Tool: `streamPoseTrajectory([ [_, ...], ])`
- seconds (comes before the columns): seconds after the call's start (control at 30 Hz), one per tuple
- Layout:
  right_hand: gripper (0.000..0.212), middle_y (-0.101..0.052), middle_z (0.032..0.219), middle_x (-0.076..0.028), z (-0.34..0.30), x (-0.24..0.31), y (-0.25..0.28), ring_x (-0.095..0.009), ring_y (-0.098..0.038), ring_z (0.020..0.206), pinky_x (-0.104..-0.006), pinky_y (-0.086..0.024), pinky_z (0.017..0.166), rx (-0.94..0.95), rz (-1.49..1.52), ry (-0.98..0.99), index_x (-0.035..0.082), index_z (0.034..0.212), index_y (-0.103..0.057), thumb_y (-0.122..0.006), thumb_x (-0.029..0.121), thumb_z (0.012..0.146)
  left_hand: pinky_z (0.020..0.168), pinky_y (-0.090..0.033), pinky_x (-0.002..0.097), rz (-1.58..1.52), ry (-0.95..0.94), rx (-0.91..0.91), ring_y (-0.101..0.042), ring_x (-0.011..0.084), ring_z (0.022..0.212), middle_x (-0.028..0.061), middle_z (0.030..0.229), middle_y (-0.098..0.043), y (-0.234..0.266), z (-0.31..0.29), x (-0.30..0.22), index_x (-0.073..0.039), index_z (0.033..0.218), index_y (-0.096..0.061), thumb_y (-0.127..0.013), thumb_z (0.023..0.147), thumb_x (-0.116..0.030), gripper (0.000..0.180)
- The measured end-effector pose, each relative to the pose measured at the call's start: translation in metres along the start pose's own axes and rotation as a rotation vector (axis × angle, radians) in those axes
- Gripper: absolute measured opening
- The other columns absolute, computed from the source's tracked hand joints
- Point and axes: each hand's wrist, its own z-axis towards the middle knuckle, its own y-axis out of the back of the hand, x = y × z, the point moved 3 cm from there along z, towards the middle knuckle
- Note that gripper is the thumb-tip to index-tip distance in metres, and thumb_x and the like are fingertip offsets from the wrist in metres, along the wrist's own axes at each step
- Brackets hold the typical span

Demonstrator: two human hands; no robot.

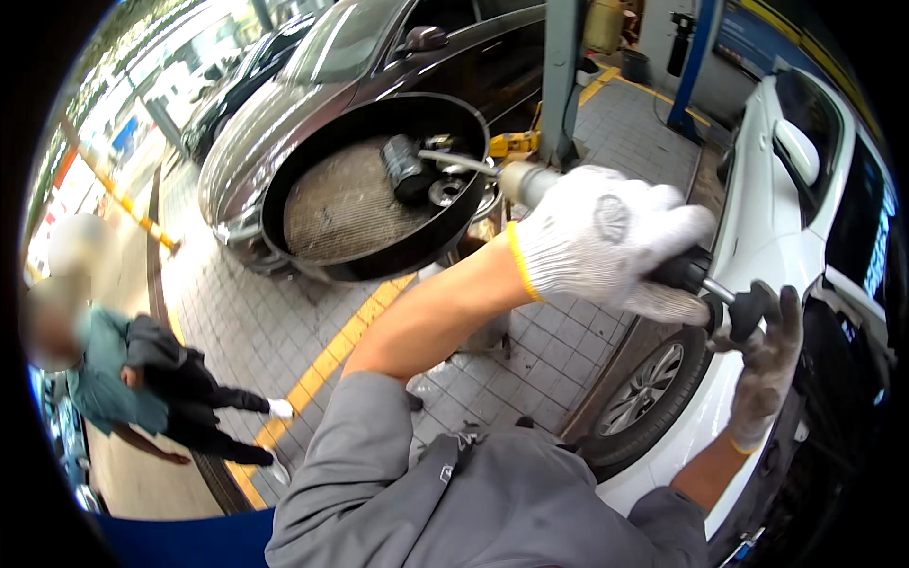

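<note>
Two gloved hands on long-handled tool (530, 180): left hand (606, 237) clenched around grip, right hand (767, 360) loosely cupping end knob (746, 310). Work mid-way; drain pan (369, 189) beyond.

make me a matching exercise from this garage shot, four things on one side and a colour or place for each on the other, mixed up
Things:
1. left hand
2. right hand
3. drain pan
4. floor stripe

Descriptions:
A. yellow, running across grey tiles
B. in a white knit glove, gripping a handle
C. black and round, with a mesh inside
D. in a grey glove, at the tool's black end beside the white car

Pairs: 1-B, 2-D, 3-C, 4-A
</note>
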Motion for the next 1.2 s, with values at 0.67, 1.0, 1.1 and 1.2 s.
streamPoseTrajectory([
  [0.67,0.098,-0.061,0.134,-0.026,0.065,-0.003,-0.044,-0.036,-0.066,0.122,-0.0441,-0.059,0.1,-0.137,0.141,0.189,0.0,0.146,-0.043,-0.08,0.063,0.081,0.054,-0.054,0.0404,0.11,-0.011,-0.168,-0.069,0.0276,0.064,0.0071,0.075,-0.062,-0.033,0.03,0.021,-0.011,0.091,-0.062,-0.07,0.078,-0.073,0.064],
  [1.0,0.096,-0.059,0.136,-0.026,0.078,0.005,-0.04,-0.034,-0.067,0.119,-0.041,-0.061,0.097,-0.104,0.102,0.38,-0.001,0.149,-0.041,-0.071,0.066,0.087,0.051,-0.053,0.0401,0.072,-0.04,-0.322,-0.068,0.0276,0.06,0.0062,0.069,-0.061,-0.02,0.039,0.016,-0.012,0.085,-0.061,-0.077,0.074,-0.068,0.059],
  [1.1,0.092,-0.058,0.137,-0.027,0.087,0.005,-0.041,-0.034,-0.066,0.121,-0.0409,-0.059,0.1,-0.079,0.052,0.415,-0.003,0.15,-0.04,-0.064,0.065,0.094,0.05,-0.053,0.0404,0.074,-0.042,-0.404,-0.068,0.0277,0.059,0.0057,0.069,-0.061,-0.02,0.037,0.018,-0.012,0.084,-0.061,-0.077,0.073,-0.068,0.059],
  [1.2,0.091,-0.058,0.136,-0.028,0.077,-0.001,-0.033,-0.034,-0.065,0.122,-0.0393,-0.059,0.099,-0.095,0.056,0.476,-0.004,0.15,-0.039,-0.062,0.064,0.095,0.05,-0.052,0.0406,0.055,-0.079,-0.405,-0.068,0.0281,0.059,0.0053,0.069,-0.061,-0.021,0.041,0.016,-0.012,0.084,-0.062,-0.077,0.073,-0.069,0.06],
])
